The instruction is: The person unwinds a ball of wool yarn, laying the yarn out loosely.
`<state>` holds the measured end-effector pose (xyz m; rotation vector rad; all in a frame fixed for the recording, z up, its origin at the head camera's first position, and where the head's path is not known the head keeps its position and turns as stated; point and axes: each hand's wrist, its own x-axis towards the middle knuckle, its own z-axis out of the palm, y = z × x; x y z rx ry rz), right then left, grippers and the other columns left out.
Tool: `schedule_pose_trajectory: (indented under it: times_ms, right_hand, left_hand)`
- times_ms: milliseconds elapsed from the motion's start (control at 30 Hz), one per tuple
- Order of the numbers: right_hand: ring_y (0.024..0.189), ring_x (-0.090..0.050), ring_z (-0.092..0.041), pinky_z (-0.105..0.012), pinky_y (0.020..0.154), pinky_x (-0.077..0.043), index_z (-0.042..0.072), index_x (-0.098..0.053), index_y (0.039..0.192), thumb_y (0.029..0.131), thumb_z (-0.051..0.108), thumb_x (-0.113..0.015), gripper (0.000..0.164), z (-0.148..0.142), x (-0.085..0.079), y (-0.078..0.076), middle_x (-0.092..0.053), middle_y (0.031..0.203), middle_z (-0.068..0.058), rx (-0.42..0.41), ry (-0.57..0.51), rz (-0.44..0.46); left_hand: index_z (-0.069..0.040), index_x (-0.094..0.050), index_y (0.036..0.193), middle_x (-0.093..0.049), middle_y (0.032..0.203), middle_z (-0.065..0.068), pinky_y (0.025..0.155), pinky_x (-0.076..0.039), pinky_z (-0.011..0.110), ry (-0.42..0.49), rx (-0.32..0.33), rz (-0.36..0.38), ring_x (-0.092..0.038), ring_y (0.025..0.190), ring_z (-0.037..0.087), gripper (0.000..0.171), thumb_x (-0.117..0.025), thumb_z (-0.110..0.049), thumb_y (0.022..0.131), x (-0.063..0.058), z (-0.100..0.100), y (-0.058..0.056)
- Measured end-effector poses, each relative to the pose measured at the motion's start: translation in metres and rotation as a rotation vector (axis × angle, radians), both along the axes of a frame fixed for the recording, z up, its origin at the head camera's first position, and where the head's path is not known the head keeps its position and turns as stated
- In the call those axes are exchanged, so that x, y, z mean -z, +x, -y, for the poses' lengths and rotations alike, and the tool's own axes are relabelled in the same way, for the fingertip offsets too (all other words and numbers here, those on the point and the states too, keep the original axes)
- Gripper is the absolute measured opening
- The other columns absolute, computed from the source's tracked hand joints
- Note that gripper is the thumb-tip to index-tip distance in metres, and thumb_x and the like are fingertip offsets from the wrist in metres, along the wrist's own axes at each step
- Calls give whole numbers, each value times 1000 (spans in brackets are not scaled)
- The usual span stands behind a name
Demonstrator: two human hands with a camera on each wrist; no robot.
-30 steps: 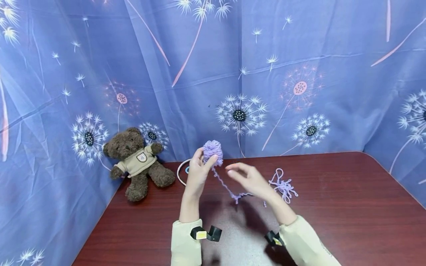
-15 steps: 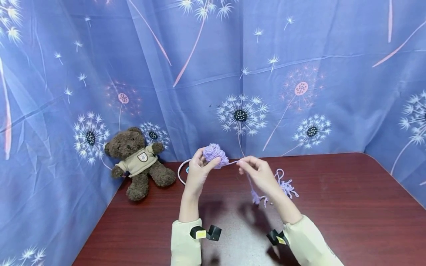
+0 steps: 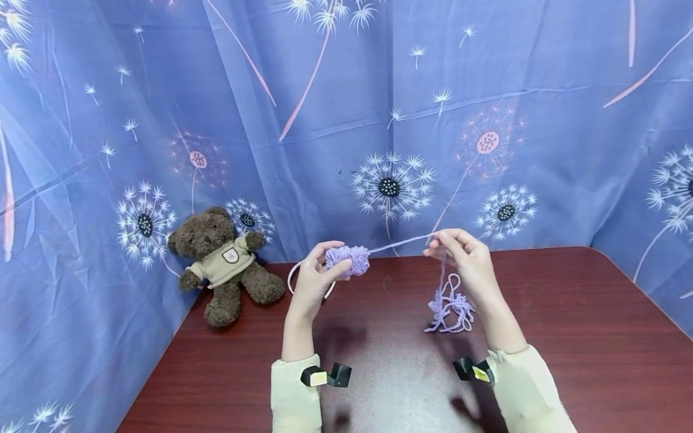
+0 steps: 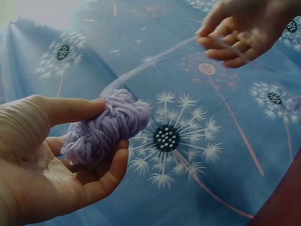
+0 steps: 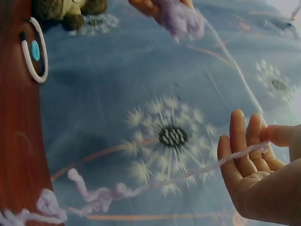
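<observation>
A small ball of lilac yarn [image 3: 349, 260] is held above the table by my left hand [image 3: 314, 276], thumb on one side and curled fingers on the other, as the left wrist view shows. From the ball a strand [image 3: 403, 243] runs taut to my right hand [image 3: 471, 261], which pinches it between thumb and forefinger. Past that pinch the yarn [image 5: 188, 176] hangs down across the right palm. It reaches a loose tangle of lilac yarn [image 3: 455, 310] by the right hand's side of the table.
A brown teddy bear [image 3: 219, 264] in a beige shirt sits at the table's left back edge. Partly behind my left hand lies a white cord loop [image 5: 43, 56] with a small blue ring [image 5: 35, 50]. A blue dandelion-print curtain [image 3: 325, 120] hangs behind the dark red table [image 3: 568, 337].
My right hand has taken hold of the strand near the ball and moved right and up, stretching it out. The ball has turned in my left hand. Hanging yarn has shifted toward the tangle.
</observation>
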<state>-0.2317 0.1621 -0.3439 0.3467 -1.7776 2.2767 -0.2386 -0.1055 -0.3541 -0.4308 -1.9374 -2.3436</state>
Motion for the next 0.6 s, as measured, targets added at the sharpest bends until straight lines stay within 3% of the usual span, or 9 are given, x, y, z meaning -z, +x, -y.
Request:
schedule_pose_trajectory:
  times_ms: [333, 433, 600]
  right_hand:
    - [68, -70, -4, -16, 72, -59, 13, -68, 87, 97, 12, -59, 14, -40, 5, -12, -72, 74, 6, 157, -173, 6]
    - [65, -70, -5, -16, 69, -59, 11, -69, 85, 96, 10, -60, 14, -52, 8, -15, -71, 72, 4, 210, -234, 30]
    - [63, -70, -6, -17, 65, -59, 8, -69, 85, 95, 7, -61, 13, -67, 11, -19, -70, 69, 2, 279, -307, 54]
  left_hand:
    - [7, -51, 123, -64, 96, -6, 67, -60, 26, 40, -107, 23, -64, 76, 6, 36, -60, 9, 89, -1, 23, 0]
    - [6, -51, 123, -64, 102, -7, 69, -60, 28, 47, -107, 16, -65, 75, 7, 35, -59, 9, 89, -1, 29, 0]
    - [-7, -58, 114, -65, 101, -7, 70, -60, 28, 30, -68, -3, -65, 75, 7, 29, -58, 9, 90, 1, 35, 1]
